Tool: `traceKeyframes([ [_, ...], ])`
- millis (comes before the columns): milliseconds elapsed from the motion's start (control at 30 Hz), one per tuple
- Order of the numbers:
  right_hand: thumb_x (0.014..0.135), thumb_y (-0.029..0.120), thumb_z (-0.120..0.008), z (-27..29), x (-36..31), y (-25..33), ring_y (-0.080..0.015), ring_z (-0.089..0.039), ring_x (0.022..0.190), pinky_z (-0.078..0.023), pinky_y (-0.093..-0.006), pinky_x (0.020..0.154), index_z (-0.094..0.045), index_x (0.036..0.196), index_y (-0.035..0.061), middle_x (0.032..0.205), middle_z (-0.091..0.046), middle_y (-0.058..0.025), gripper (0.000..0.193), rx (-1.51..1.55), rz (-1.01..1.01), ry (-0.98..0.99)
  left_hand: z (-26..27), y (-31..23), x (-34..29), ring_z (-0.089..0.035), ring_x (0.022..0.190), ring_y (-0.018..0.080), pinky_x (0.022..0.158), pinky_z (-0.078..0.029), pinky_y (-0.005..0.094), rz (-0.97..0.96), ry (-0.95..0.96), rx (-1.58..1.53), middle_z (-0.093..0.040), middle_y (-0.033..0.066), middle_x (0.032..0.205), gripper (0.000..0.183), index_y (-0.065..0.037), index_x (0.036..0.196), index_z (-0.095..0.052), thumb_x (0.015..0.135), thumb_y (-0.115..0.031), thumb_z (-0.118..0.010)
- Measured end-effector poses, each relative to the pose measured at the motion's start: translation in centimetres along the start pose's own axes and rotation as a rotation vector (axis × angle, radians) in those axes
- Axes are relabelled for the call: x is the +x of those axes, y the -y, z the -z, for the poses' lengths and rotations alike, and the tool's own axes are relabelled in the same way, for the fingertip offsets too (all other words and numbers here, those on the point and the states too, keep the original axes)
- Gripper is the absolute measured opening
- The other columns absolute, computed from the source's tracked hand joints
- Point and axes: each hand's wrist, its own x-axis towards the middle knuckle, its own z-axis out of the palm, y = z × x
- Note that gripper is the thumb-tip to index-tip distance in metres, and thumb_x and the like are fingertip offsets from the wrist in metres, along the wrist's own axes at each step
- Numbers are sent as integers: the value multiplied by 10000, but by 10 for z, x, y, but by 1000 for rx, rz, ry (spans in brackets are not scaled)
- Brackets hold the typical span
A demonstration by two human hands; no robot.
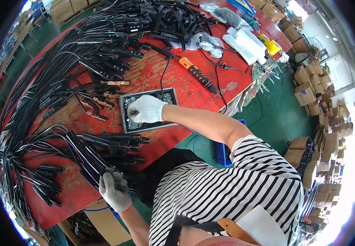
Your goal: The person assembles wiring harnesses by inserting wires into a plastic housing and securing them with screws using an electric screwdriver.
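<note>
My right hand [148, 109], in a white work glove with dark fingertips, reaches into a grey rectangular tray [170, 123] of small silver screws [134, 124]. Its fingers are curled together among them; whatever they pinch is hidden. Near the table's front edge, my left hand [114, 191], gloved too, is closed round the lower end of a long black plastic handle [83, 151] with cables running from its far end. More black handles [116, 141] lie just beyond that hand.
A thick bundle of black cables [42, 88] covers the red table's left side. Copper-coloured clamp parts [99, 104] lie left of the tray. An orange-and-black electric screwdriver [196, 74] rests behind it. Black plastic parts [173, 20] are heaped at the back, beside clear plastic bags [245, 43].
</note>
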Motion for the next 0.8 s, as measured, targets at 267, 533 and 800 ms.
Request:
traceKeyframes([
  [267,993,115,-722,9,-15,118,-106,-687,736,-546,-247,676,-739,1164,-28,911,-748,-67,224,1033,-199,182,-18,-21,-8,-613,608,94,521,-441,229,82,-15,142,-718,42,830,289,-26,1102,-712,1038,-304,-669],
  [533,1015,133,-705,-29,-7,153,-88,-642,746,-528,-237,680,-741,1172,-28,923,-732,-41,227,1055,-119,317,-9,-13,-15,-656,622,95,534,-485,231,121,-17,132,-728,55,818,310,-13,981,-679,1042,-316,-689],
  [800,941,172,-731,-32,-5,156,-172,-734,930,-565,-321,867,-758,1122,-7,990,-779,-118,255,572,92,204,-15,-11,-15,-630,601,96,512,-452,242,101,-10,187,-723,39,813,251,-45,982,-683,1040,-289,-670],
])
